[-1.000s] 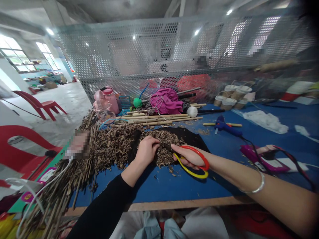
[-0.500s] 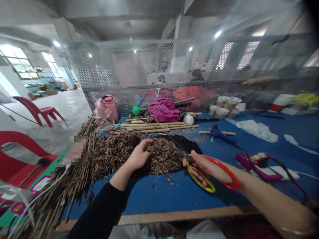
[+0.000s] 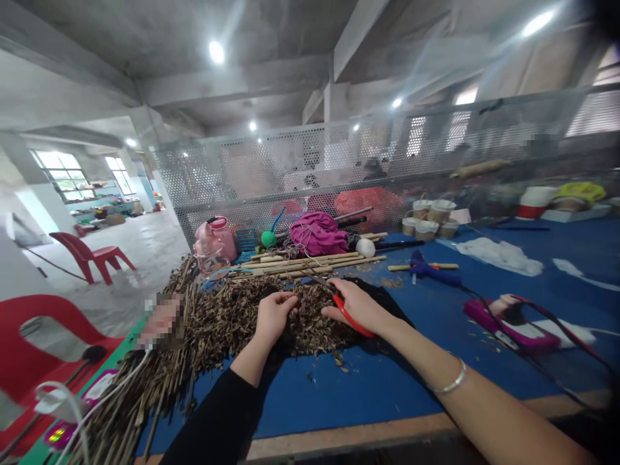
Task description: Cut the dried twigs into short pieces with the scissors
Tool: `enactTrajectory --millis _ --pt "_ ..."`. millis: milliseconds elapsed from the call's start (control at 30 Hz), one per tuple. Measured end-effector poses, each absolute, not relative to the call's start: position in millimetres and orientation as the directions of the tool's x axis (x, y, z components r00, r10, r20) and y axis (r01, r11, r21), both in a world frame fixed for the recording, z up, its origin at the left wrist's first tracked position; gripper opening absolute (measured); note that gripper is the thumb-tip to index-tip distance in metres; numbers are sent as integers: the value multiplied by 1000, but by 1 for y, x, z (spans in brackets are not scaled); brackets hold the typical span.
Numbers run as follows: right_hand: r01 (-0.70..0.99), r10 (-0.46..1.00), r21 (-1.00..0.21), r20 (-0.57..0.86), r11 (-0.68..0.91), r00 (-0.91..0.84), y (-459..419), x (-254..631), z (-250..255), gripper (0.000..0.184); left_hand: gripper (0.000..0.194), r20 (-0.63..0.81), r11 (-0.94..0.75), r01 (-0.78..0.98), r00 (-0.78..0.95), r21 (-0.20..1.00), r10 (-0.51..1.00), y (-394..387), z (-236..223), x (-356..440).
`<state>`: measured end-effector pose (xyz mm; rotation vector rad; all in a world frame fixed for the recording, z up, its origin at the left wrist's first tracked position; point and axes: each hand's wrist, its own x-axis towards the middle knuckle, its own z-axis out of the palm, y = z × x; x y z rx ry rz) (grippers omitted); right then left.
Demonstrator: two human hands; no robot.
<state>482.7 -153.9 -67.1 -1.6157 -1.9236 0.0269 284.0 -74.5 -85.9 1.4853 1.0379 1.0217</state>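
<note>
My left hand (image 3: pixel 274 313) rests with curled fingers on a heap of dry brown plant scraps (image 3: pixel 232 313) lying on a black cloth (image 3: pixel 382 303) on the blue table (image 3: pixel 349 381). Whether it pinches a piece is hidden among the scraps. My right hand (image 3: pixel 356 307) grips scissors with red handles (image 3: pixel 351 318); their blades point left and away, over the heap, close to my left fingers. A silver bangle (image 3: pixel 450 382) sits on my right forearm.
Dry stalks (image 3: pixel 145 394) pile at the table's left edge. Bamboo sticks (image 3: pixel 310 263), a pink bottle (image 3: pixel 216 242), a magenta cloth bundle (image 3: pixel 317 234), paper cups (image 3: pixel 429 219), a blue glue gun (image 3: pixel 431 271), a magenta tool with cable (image 3: pixel 504 316). Perforated metal screen (image 3: pixel 339 161) behind. Red chairs (image 3: pixel 92 255) at left.
My right hand moved forward and left with the scissors, from beside the heap onto it. My left hand stayed on the scraps. The view tilted upward.
</note>
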Motion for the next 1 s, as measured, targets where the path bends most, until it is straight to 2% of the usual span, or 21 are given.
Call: enactTrajectory --millis 133,300,467,600,867,1000 --pt "886 874 -348 471 307 -118 -161 479 -77 62 39 -38 106 -198 319 974 947 -80 -82 290" --pt "911 888 -292 437 292 -144 -174 474 -81 70 38 -33 163 -348 351 923 936 -86 -79 294" --pt "917 881 -265 445 299 -159 -175 470 -79 71 20 -115 260 -360 378 896 919 -90 -79 298" --pt "918 879 -258 448 302 -163 -175 467 -81 72 19 -163 299 -302 401 905 901 -95 -79 302" --pt "901 877 -319 465 294 -122 -177 466 -82 57 22 -112 269 -336 420 902 901 -103 -78 306" --pt "900 909 -364 409 241 -78 -179 464 -80 48 19 -99 255 -333 422 908 901 -102 -78 305"
